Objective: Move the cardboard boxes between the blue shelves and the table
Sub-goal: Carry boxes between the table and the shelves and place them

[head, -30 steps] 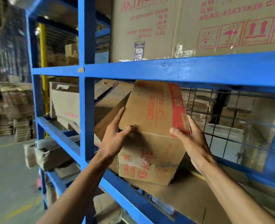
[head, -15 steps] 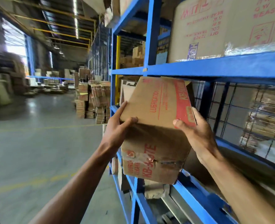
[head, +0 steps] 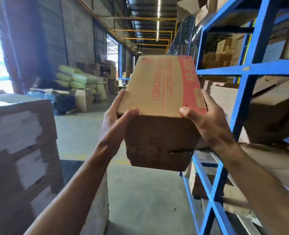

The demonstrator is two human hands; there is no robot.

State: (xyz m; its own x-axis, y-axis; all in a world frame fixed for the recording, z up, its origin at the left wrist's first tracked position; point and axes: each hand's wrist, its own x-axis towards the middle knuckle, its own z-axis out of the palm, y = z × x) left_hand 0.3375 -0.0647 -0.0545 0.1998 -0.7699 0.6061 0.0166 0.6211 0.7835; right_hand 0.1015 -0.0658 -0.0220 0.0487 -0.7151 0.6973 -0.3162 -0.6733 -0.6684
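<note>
Holding box (head: 160,92) in mid-air with both hands, just left of blue shelves (head: 247,68), touching no shelf. Clamping near left corner with left hand (head: 114,126): thumb bent onto top face, fingers (head: 119,99) laid straight along left side. Clamping near right corner with right hand (head: 206,122): thumb on red band of top face, fingers round right side, tips hidden. Stacked cartons (head: 21,133) at lower left, well apart from box.
</note>
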